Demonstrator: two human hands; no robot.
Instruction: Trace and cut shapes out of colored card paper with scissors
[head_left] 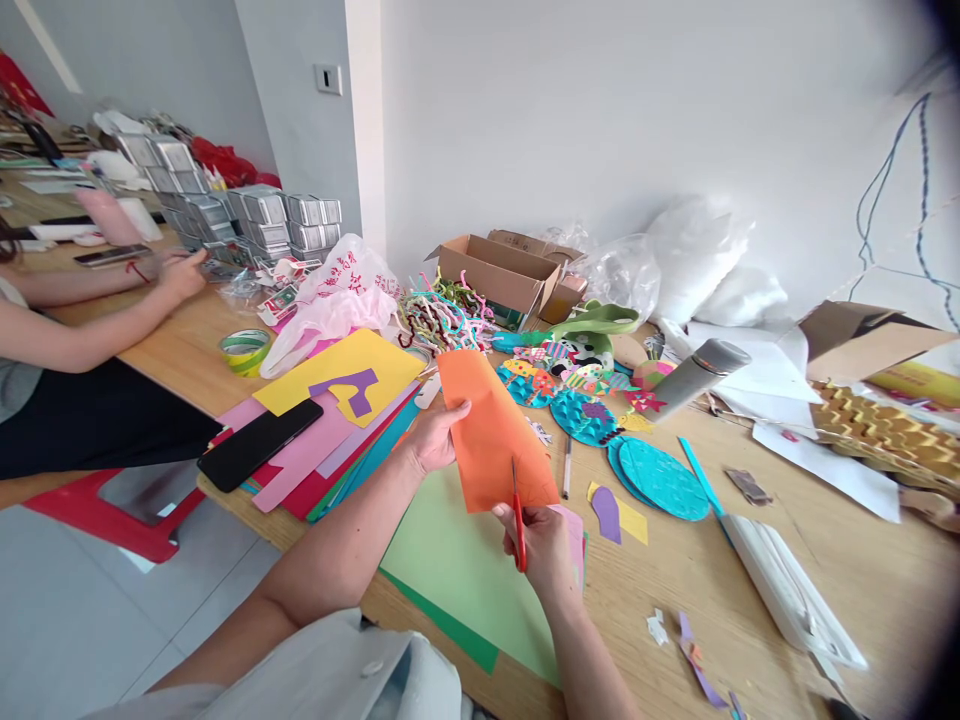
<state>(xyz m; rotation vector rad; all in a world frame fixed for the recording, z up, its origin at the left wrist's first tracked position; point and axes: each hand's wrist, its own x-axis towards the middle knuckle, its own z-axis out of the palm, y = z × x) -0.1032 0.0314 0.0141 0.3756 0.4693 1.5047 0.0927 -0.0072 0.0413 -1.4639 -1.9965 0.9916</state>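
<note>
Closest to me, low in the frame, a pale sleeve leads up to both forearms. My left hand pinches the left edge of the orange paper, thumb on top and fingers behind, holding it up in the middle of the frame above the green sheet. My right hand is closed through the red handles of the scissors, whose blades bite into the paper's bottom edge.

I judge the main risk to be a wandering cut. The sheet is held at one edge only and hangs free, so it could buckle or twist between the blades and tear. The pink sheet just under my right hand could also catch on the blades.

As for containers, the open cardboard box at upper middle shows a bare floor, and I cannot tell what is deeper inside; pipe cleaners are heaped just beside it, not in it. The white plastic bag to its left holds something pink. The second carton at the right edge hides its inside.
</note>
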